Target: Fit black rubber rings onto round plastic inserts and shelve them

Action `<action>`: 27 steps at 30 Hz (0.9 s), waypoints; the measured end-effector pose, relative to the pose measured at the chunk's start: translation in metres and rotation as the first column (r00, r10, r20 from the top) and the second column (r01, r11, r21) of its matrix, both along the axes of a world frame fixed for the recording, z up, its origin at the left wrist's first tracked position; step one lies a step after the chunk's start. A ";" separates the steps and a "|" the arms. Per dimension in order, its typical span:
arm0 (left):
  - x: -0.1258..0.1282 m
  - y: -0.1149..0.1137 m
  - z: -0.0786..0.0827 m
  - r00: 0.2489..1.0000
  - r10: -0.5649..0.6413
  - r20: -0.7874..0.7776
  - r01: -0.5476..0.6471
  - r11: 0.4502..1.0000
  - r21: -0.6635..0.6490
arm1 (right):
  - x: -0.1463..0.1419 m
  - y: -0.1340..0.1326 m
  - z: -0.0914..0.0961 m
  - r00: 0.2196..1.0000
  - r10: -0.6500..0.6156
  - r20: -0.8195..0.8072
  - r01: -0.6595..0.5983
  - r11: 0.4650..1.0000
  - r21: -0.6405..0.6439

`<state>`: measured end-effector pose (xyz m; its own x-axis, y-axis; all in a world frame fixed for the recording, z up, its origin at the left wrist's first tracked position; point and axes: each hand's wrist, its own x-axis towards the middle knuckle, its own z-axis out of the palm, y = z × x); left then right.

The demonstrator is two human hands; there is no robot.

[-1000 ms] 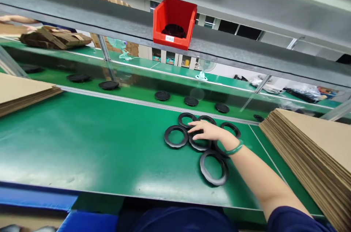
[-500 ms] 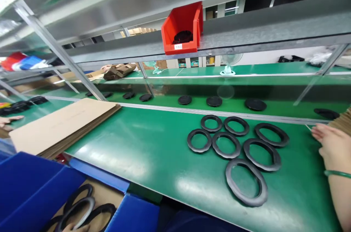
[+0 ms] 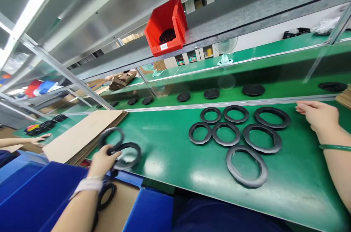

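My left hand (image 3: 102, 160) is closed around a few black rings (image 3: 138, 154), lifted over the near edge of the green table (image 3: 164, 159); motion blurs them. Beneath that hand, more black rings (image 3: 112, 198) lie in an open blue box (image 3: 155, 208). My right hand (image 3: 319, 115), its wrist in a green bangle, hovers over the right side of the table with its fingers pressed together; whether they pinch anything is hidden. Several black rings of different sizes lie flat to its left, the closest to me being a large grey-black ring (image 3: 231, 168).
A stack of cardboard sheets (image 3: 82, 133) lies left on the table. Black discs (image 3: 211, 93) line the green strip behind the rail. A red bin (image 3: 167, 27) sits on the shelf above. At far left is another person's hand (image 3: 41, 139).
My left hand has risen out of the blue box with rings in its grasp. The right hand has shifted slightly left. The view has tilted, and the rings on the table lie as before.
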<state>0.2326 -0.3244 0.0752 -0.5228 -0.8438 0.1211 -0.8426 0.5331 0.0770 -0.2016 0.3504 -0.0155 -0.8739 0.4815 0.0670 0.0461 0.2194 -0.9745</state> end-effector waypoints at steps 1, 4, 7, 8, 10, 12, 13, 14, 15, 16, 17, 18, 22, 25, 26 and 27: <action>-0.028 0.009 -0.009 0.995 -0.101 0.014 0.101 0.994 0.035 | 0.002 0.000 0.001 1.000 0.008 0.014 -0.008 1.000 0.010; -0.108 0.042 -0.036 0.949 -0.311 0.056 0.303 0.946 0.113 | 0.003 0.002 -0.003 0.999 0.032 0.031 -0.033 0.998 0.046; -0.174 0.073 -0.051 0.896 -0.431 0.110 0.408 0.894 0.185 | -0.003 0.006 -0.011 0.996 0.078 0.041 -0.083 0.990 0.114; -0.193 0.082 -0.053 0.882 -0.455 0.125 0.427 0.882 0.198 | -0.005 0.007 -0.013 0.994 0.098 0.045 -0.103 0.985 0.136; -0.226 0.097 -0.054 0.864 -0.483 0.144 0.452 0.868 0.204 | -0.008 0.009 -0.015 0.989 0.139 0.052 -0.146 0.975 0.167; -0.252 0.111 -0.055 0.851 -0.503 0.150 0.473 0.859 0.197 | -0.011 0.009 -0.015 0.982 0.180 0.061 -0.188 0.966 0.176; -0.262 0.117 -0.056 0.844 -0.516 0.149 0.487 0.852 0.191 | -0.012 0.008 -0.014 0.978 0.198 0.069 -0.207 0.963 0.175; -0.270 0.122 -0.056 0.834 -0.533 0.144 0.507 0.842 0.185 | -0.014 0.008 -0.013 0.974 0.214 0.076 -0.225 0.959 0.171; -0.276 0.128 -0.057 0.819 -0.556 0.137 0.532 0.828 0.180 | -0.016 0.007 -0.013 0.970 0.228 0.085 -0.239 0.957 0.166; -0.280 0.132 -0.058 0.800 -0.586 0.127 0.563 0.807 0.176 | -0.019 0.007 -0.013 0.967 0.239 0.094 -0.251 0.954 0.161; -0.283 0.136 -0.058 0.775 -0.621 0.116 0.600 0.781 0.175 | -0.022 0.007 -0.012 0.964 0.247 0.102 -0.260 0.953 0.155; -0.284 0.139 -0.058 0.744 -0.661 0.102 0.640 0.748 0.179 | -0.025 0.007 -0.012 0.961 0.253 0.109 -0.267 0.952 0.149; -0.275 0.148 -0.053 0.618 -0.786 0.024 0.767 0.609 0.201 | -0.032 0.012 -0.011 0.962 0.247 0.114 -0.261 0.956 0.130; -0.252 0.145 -0.041 0.605 -0.793 -0.080 0.791 0.586 0.176 | -0.026 0.020 -0.010 0.965 0.235 0.114 -0.251 0.956 0.151; -0.240 0.141 -0.035 0.616 -0.779 -0.120 0.786 0.597 0.159 | -0.023 0.022 -0.009 0.965 0.235 0.115 -0.253 0.951 0.176; -0.225 0.135 -0.029 0.633 -0.758 -0.160 0.774 0.617 0.138 | -0.020 0.022 -0.009 0.966 0.236 0.102 -0.253 0.942 0.220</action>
